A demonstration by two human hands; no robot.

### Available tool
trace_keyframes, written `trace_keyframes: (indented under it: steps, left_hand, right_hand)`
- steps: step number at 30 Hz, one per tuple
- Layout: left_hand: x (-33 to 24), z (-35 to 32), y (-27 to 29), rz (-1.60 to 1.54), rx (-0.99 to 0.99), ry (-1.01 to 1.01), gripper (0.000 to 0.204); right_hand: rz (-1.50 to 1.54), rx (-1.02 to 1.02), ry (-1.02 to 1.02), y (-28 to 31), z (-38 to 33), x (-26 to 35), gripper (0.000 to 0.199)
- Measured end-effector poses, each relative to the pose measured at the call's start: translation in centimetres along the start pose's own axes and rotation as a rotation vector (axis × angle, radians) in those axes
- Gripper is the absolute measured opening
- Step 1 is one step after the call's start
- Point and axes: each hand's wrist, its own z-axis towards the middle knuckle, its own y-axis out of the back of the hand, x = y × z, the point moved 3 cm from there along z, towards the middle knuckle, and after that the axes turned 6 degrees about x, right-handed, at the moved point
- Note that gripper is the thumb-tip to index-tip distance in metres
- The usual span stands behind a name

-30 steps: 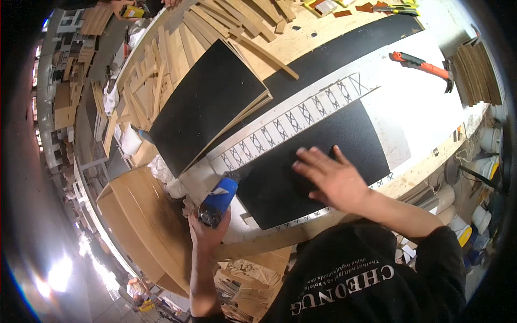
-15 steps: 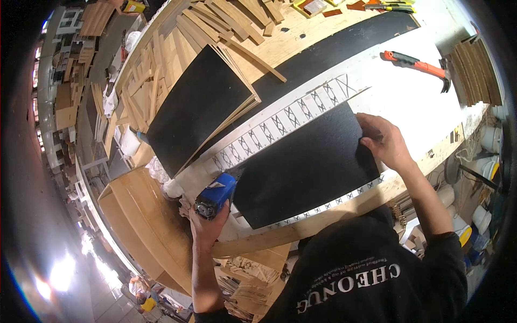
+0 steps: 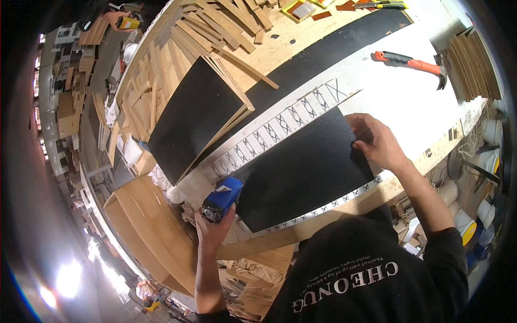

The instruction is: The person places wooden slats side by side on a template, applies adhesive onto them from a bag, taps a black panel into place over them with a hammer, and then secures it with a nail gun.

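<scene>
A flat black rectangular panel point(image 3: 304, 169) lies at a slant on the near side of the workbench, between two white strips marked with dark crossed lines. My left hand point(image 3: 215, 229) is wrapped round a boxy blue-and-black power tool point(image 3: 223, 198) by the panel's left end; its working end cannot be made out. At the opposite end, my right hand point(image 3: 381, 144) has its thumb and curled fingers on the panel's right edge. The far marked strip point(image 3: 269, 132) runs along the panel's upper side, and the near marked strip point(image 3: 331, 206) shows beneath its lower edge.
Stacked black-faced boards point(image 3: 196, 118) lie beyond the strip, with loose wooden slats point(image 3: 226, 24) behind. An orange-handled hammer point(image 3: 412, 63) rests on the white surface point(image 3: 398, 97) at right. A cardboard box point(image 3: 148, 231) stands left of the bench; brown boards point(image 3: 473, 64) are piled far right.
The whole view has turned slightly. Both hands keep their hold, the left on the power tool and the right at the panel's edge; no thing has clearly moved on the bench.
</scene>
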Motion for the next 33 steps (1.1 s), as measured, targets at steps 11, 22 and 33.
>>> trace_keyframes:
  steps: [11,22,33]
  left_hand:
    - [-0.5,-0.3,-0.1,0.357,-0.156,-0.143,0.049]
    - [-0.4,1.3,-1.3,0.211,0.011,0.091,0.056]
    - [-2.6,0.9,-1.9,0.073,0.065,0.074,0.057]
  right_hand:
    - [0.05,0.028,-0.014,0.3,0.1,-0.1,0.05]
    - [0.018,0.032,0.041,0.6,0.3,-0.2,0.053]
    - [0.079,0.06,-0.001,0.7,0.2,-0.5,0.052]
